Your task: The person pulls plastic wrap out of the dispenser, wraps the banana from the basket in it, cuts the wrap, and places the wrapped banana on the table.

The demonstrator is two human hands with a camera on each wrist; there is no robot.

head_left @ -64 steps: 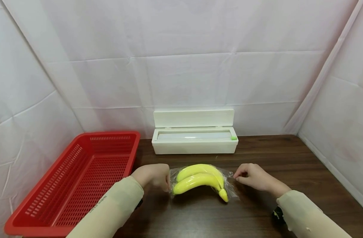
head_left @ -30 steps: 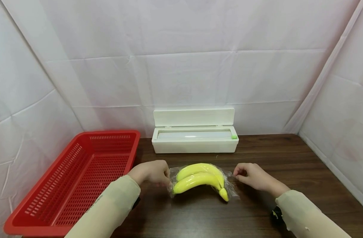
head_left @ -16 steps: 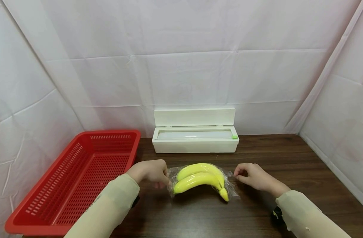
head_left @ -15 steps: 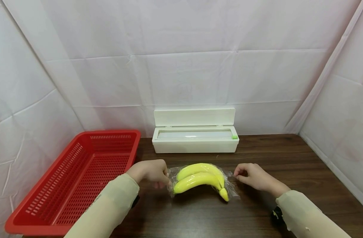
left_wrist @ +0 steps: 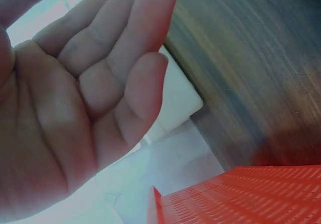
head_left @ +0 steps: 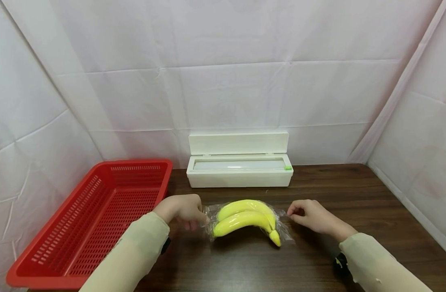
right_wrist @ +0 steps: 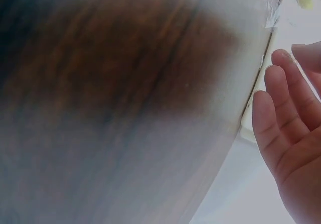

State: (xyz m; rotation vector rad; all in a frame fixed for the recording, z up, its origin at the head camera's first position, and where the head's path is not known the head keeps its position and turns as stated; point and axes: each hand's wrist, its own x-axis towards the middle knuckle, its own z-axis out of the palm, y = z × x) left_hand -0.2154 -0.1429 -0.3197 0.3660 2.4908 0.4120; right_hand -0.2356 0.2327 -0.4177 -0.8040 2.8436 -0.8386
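Two yellow bananas (head_left: pixel 244 223), joined at the stem, lie on the dark wooden table under clear cling film (head_left: pixel 285 234). At the film's left edge, my left hand (head_left: pixel 185 210) pinches it between thumb and forefinger; the left wrist view shows the other fingers half bent, with the fingertips at the film out of frame. My right hand (head_left: pixel 312 217) holds the film's right corner between thumb and forefinger. Its remaining fingers are loosely bent in the right wrist view, where crumpled film (right_wrist: pixel 273 5) appears near the top right.
Behind the bananas stands a white cling film dispenser (head_left: pixel 239 178), lid raised, with a green slider (head_left: pixel 288 167) on its cutter rail. On the left is a red perforated basket (head_left: pixel 166 178). White cloth walls (head_left: pixel 223 97) enclose the table (head_left: pixel 328 178).
My left hand has shifted slightly left, and its lower fingers now show beneath it. The right hand's fingers have drawn a little closer together at the film corner. The bananas stay in place.
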